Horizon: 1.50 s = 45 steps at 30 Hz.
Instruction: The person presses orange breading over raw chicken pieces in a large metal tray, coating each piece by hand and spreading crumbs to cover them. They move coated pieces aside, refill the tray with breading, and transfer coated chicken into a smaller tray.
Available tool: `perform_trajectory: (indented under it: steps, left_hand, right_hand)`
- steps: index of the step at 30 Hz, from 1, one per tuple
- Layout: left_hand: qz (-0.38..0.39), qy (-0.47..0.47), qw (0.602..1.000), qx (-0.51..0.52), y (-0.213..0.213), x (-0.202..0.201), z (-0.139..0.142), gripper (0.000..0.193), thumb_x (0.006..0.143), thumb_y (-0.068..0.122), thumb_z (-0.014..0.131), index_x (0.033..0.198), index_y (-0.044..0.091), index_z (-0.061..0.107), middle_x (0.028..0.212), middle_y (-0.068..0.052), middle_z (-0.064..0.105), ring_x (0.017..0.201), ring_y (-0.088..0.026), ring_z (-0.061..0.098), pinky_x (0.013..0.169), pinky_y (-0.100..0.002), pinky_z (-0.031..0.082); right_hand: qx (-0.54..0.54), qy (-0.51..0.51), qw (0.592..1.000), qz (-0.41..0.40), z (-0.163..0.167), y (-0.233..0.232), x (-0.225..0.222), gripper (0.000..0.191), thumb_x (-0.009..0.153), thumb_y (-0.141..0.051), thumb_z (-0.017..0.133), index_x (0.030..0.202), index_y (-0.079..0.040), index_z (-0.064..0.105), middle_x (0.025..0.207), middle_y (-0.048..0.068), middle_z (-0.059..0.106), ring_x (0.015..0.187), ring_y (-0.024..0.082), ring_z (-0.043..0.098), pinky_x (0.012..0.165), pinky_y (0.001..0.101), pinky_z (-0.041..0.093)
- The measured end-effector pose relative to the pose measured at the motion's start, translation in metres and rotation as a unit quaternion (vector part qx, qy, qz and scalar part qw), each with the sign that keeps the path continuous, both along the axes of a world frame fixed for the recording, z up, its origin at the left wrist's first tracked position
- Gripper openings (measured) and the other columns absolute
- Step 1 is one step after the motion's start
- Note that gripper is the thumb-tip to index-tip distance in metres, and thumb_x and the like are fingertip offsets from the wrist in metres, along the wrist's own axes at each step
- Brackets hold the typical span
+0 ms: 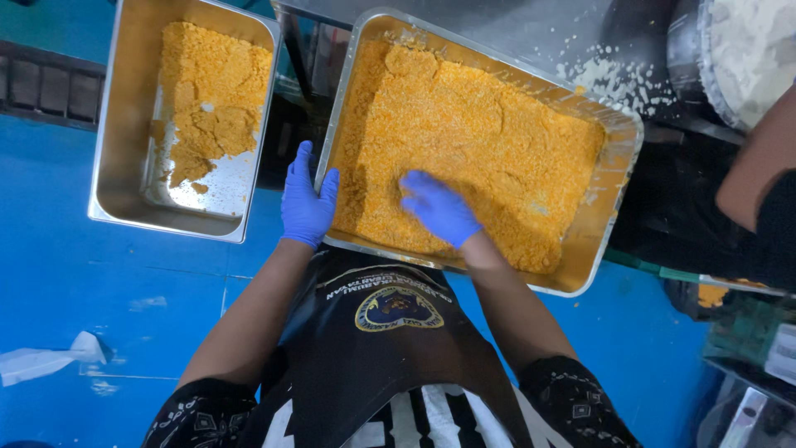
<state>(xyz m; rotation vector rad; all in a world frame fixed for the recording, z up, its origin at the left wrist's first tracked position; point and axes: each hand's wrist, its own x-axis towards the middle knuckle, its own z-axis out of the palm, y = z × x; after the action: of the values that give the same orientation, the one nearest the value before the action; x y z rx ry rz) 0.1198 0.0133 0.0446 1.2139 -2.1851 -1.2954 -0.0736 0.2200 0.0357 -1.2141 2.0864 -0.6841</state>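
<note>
Blue floor (pixel 99 282) fills the lower view, with two steel pans above it. Nearest the person, the large pan (pixel 618 158) is filled with orange crumb mix (pixel 481 141). Wearing a blue glove, the left hand (pixel 308 199) has its fingers curled over that pan's near-left rim. Also gloved, the right hand (pixel 439 207) lies on the crumbs with fingers spread flat, holding nothing. Off to the left, a smaller pan (pixel 112 141) is partly emptied. At the far right shows another person's arm (pixel 750 166).

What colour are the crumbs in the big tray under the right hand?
Orange-yellow, in the head view: the crumbs fill the metal tray where the gloved right hand presses in.
</note>
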Motion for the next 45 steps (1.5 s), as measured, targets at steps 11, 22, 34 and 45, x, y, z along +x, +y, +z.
perform_trajectory:
  steps: [11, 22, 34, 45]
  left_hand:
    - [0.018, 0.026, 0.999, 0.009, 0.0, -0.001, -0.001, 0.071, 0.097, 0.03, 0.073, 0.155, 0.007, 0.04, 0.133, -0.022, 0.061, 0.117, -0.037, 0.064, 0.099, -0.044, 0.052]
    - [0.039, 0.074, 0.996, -0.009, -0.007, 0.008, -0.014, 0.07, 0.098, 0.034, 0.073, 0.153, 0.005, 0.041, 0.134, -0.023, 0.06, 0.119, -0.039, 0.062, 0.102, -0.045, 0.051]
    - [0.042, 0.061, 0.997, 0.015, -0.015, 0.019, -0.009, 0.057, 0.094, 0.037, 0.071, 0.142, 0.011, 0.055, 0.128, -0.019, 0.066, 0.116, -0.037, 0.066, 0.098, -0.044, 0.053]
    - [0.066, 0.062, 0.993, 0.076, -0.008, 0.008, -0.001, 0.07, 0.092, 0.039, 0.072, 0.146, 0.003, 0.049, 0.129, -0.022, 0.064, 0.11, -0.034, 0.067, 0.094, -0.041, 0.054]
  right_hand:
    - [0.25, -0.079, 0.959, -0.111, -0.014, -0.004, -0.056, 0.063, 0.075, -0.049, 0.086, 0.112, 0.0, 0.073, 0.103, 0.016, 0.075, 0.092, 0.025, 0.071, 0.081, 0.0385, 0.055]
    - [0.152, -0.075, 0.965, -0.202, 0.021, 0.025, -0.065, 0.064, 0.075, -0.029, 0.087, 0.127, 0.002, 0.066, 0.102, 0.012, 0.073, 0.088, 0.018, 0.068, 0.074, 0.0334, 0.055]
    - [0.032, -0.322, 0.938, -0.125, 0.134, -0.166, 0.036, 0.052, 0.087, -0.023, 0.077, 0.132, 0.0, 0.065, 0.104, 0.007, 0.071, 0.088, 0.014, 0.068, 0.072, 0.0283, 0.056]
    - [-0.098, -0.111, 0.948, -0.28, 0.047, -0.011, -0.023, 0.022, 0.1, -0.013, 0.073, 0.117, 0.002, 0.071, 0.101, 0.007, 0.071, 0.087, 0.014, 0.067, 0.078, 0.0274, 0.056]
